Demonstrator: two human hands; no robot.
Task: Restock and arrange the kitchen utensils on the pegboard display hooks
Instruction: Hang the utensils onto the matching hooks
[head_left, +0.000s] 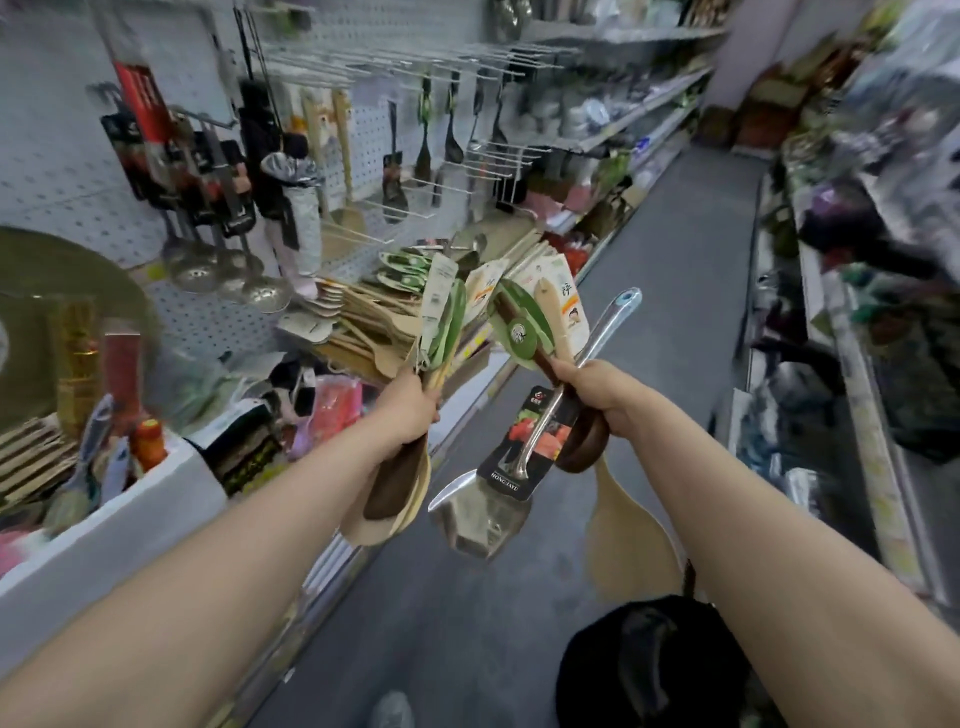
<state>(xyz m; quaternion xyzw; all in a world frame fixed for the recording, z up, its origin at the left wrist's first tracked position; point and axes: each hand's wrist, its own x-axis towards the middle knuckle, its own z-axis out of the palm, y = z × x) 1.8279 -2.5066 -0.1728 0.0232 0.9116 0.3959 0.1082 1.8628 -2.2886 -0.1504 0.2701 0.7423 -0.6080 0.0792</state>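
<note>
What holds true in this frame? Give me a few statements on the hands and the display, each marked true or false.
1. The left hand grips a bundle of wooden spatulas. True.
2. The right hand is empty. False: it grips a steel turner and wooden utensils.
3. Black utensils hang on the pegboard. True.
4. Every hook is full. False: several upper hooks are bare.
</note>
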